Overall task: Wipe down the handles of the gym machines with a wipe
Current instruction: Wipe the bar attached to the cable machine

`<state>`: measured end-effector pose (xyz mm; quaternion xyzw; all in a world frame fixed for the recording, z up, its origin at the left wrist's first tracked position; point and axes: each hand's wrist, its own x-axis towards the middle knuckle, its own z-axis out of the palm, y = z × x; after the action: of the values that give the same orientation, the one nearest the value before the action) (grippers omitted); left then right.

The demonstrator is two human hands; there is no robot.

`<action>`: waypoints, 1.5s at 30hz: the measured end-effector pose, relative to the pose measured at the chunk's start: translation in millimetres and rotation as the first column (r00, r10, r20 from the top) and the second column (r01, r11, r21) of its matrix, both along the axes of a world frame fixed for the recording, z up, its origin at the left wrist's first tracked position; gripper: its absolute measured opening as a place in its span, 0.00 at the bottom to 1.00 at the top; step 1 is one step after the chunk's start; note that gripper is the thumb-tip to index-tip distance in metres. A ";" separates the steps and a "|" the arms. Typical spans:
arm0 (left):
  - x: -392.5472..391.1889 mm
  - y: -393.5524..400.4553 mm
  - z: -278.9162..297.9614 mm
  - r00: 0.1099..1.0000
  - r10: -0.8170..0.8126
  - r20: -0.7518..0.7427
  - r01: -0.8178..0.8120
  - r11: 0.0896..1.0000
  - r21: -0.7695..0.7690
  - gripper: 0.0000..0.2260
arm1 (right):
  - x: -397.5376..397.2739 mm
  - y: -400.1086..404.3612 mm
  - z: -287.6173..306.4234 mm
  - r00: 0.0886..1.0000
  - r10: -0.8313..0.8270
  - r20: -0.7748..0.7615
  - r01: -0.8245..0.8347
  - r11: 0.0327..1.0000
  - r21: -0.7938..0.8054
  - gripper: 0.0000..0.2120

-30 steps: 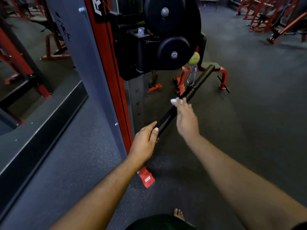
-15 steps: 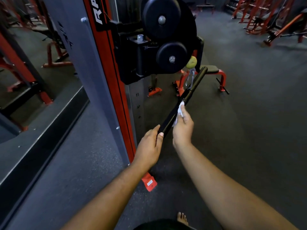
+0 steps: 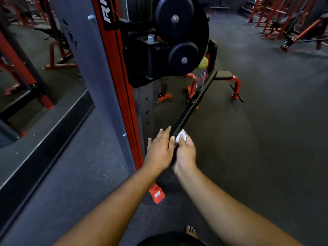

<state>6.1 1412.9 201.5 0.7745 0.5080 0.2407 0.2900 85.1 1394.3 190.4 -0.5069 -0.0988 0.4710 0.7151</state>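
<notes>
A black straight bar handle [image 3: 188, 110] hangs from a silver clip [image 3: 201, 80] under the cable machine's pulley and slants toward me. My left hand [image 3: 160, 150] rests on the bar's near end, fingers laid over it. My right hand [image 3: 185, 150] is beside it on the right, pressing a crumpled white wipe [image 3: 181, 136] against the bar's near end. The very tip of the bar is hidden under both hands.
The cable machine's red and grey upright [image 3: 117, 86] and black pulley housing [image 3: 168, 41] stand close on the left, with a red foot [image 3: 157, 193] on the floor. A mirror wall [image 3: 35, 77] is at left. A red bench [image 3: 225, 80] sits behind; more red racks [image 3: 284, 20] far right.
My right hand has slid the wipe down the bar toward me, from near its middle to the near end beside my left hand. My left hand stays on the bar's end.
</notes>
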 end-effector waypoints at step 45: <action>-13.3 3.5 0.3 0.987 0.012 0.159 0.006 0.994 -0.108 0.23 | 5.0 3.6 -12.5 0.837 -0.135 0.531 0.077 0.989 0.130 0.22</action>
<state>-7.2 1416.4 201.8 0.7352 0.4966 0.2745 0.3708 90.2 1397.9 178.0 -0.5856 -0.2913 0.2640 0.7089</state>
